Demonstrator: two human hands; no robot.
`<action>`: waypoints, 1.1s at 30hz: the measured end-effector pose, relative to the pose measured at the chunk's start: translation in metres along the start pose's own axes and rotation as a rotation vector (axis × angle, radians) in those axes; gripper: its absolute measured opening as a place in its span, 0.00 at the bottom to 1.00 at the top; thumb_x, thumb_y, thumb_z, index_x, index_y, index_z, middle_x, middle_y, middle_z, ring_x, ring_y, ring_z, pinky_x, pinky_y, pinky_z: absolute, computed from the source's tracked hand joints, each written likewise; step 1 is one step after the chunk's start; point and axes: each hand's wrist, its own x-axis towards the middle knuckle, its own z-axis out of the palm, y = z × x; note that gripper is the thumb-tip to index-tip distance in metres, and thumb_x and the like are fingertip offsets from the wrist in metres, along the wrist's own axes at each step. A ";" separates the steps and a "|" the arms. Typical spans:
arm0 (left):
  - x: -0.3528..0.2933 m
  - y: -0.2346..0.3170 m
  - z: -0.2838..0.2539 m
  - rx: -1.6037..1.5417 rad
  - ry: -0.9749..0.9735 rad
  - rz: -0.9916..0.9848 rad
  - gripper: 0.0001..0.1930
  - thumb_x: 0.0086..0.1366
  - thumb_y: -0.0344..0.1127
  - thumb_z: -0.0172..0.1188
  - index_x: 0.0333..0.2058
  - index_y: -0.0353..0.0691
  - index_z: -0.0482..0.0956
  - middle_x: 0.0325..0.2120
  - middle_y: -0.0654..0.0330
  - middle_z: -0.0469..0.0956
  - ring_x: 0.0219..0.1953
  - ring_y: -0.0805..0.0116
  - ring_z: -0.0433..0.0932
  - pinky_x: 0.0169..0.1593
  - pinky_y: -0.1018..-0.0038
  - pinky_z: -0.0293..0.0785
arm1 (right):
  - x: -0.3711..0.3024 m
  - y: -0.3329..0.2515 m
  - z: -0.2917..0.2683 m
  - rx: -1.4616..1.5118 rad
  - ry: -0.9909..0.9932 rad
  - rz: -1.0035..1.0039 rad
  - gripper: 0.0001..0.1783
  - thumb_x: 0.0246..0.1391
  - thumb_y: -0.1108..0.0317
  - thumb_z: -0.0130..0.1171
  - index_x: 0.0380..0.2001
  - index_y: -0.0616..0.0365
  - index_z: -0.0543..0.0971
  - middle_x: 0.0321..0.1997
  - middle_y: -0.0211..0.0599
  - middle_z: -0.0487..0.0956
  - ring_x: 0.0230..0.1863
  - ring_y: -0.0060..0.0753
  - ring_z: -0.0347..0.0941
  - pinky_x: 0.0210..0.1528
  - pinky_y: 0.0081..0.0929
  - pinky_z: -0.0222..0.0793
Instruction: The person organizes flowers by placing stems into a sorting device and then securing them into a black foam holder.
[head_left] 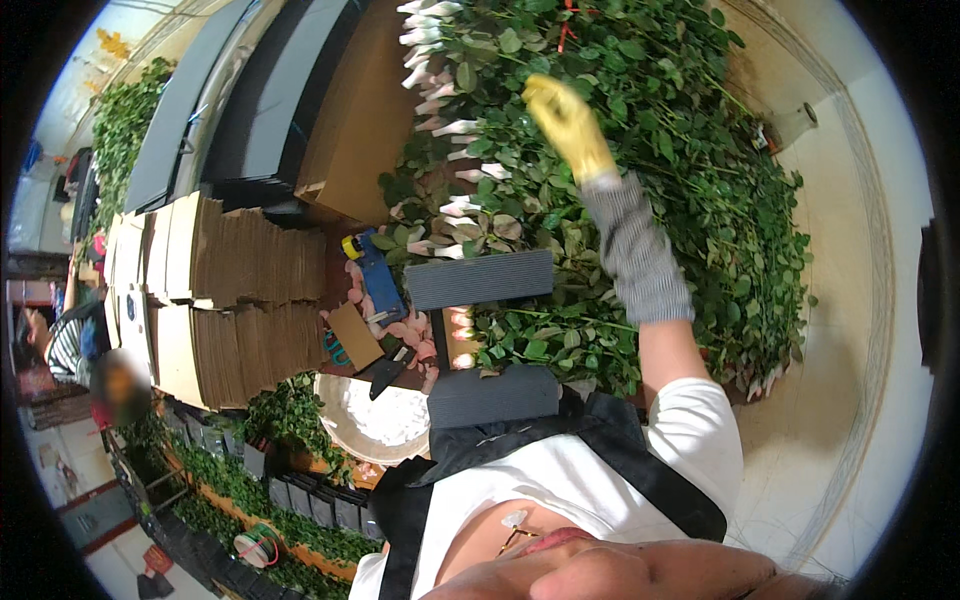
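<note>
My right hand (566,122), in a yellow glove with a grey knitted sleeve above it, reaches over a large pile of leafy rose stems (650,200). Its fingers are curled together among the leaves; whatever they grip, if anything, I cannot make out. Left of the glove, white and pale pink sleeved flower heads (425,50) line the edge of the pile. Close to my body, several pale rose blooms (462,338) lie on cardboard between a grey corrugated sheet (480,280) and another ribbed grey piece (495,396). My left hand is out of view.
Stacked brown cardboard (250,260) stands at left, near a blue tape dispenser (380,275), a black stapler (390,373) and a round basin (330,410) of small white pieces. Grey boards (275,95) lean behind. A glass bottle (790,128) lies far right. Another person (70,345) is at far left.
</note>
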 end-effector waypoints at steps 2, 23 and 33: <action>0.003 0.007 -0.004 -0.057 0.037 0.048 0.19 0.63 0.41 0.63 0.50 0.38 0.76 0.39 0.45 0.80 0.41 0.49 0.81 0.43 0.58 0.78 | 0.071 0.053 -0.015 -0.431 0.265 -0.145 0.22 0.60 0.63 0.62 0.56 0.58 0.78 0.54 0.42 0.81 0.54 0.40 0.77 0.61 0.38 0.72; -0.019 0.194 -0.264 -0.272 0.555 0.720 0.12 0.63 0.26 0.60 0.45 0.35 0.78 0.37 0.50 0.80 0.42 0.47 0.79 0.45 0.58 0.75 | 0.014 -0.033 -0.062 -0.779 0.106 -0.319 0.21 0.59 0.59 0.58 0.55 0.52 0.79 0.51 0.43 0.83 0.50 0.46 0.81 0.54 0.40 0.76; -0.016 0.167 -0.235 -0.192 0.488 0.693 0.10 0.66 0.29 0.60 0.45 0.36 0.80 0.37 0.49 0.81 0.38 0.51 0.82 0.42 0.60 0.77 | -0.030 0.148 0.011 -1.264 0.138 -0.244 0.07 0.51 0.69 0.58 0.30 0.56 0.83 0.46 0.39 0.80 0.54 0.44 0.72 0.62 0.44 0.62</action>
